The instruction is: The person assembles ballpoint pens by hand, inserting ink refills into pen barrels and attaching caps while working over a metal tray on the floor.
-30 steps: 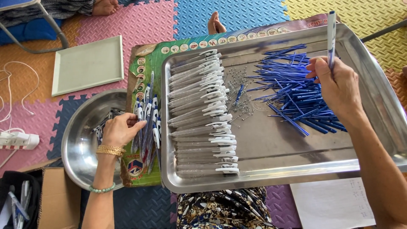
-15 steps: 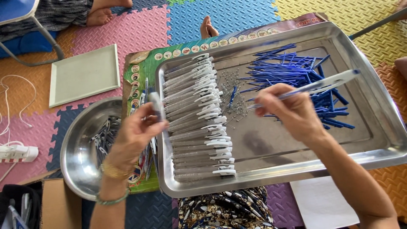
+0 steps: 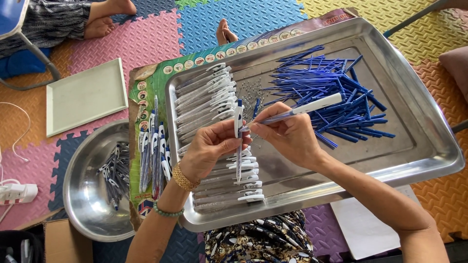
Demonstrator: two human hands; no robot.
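At the centre of the frame the left hand [image 3: 209,148] pinches one upright white-and-blue pen barrel [image 3: 238,122], while the right hand [image 3: 287,136] grips one white-ended blue refill [image 3: 302,109], its tip meeting that barrel over the single steel tray [image 3: 429,146]. In the tray lie one row of grey barrels [image 3: 209,97], too many and too overlapped to count, and one heap of blue refills [image 3: 336,87], likewise uncountable. At lower left sits one round steel bowl [image 3: 80,195], with one white square tray [image 3: 85,95] above it.

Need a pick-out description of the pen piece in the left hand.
Start at the big steel tray, then the row of white pen barrels along its left side. Above that row the left hand pinches one white barrel: the only one standing upright, blue-tipped, off the tray.
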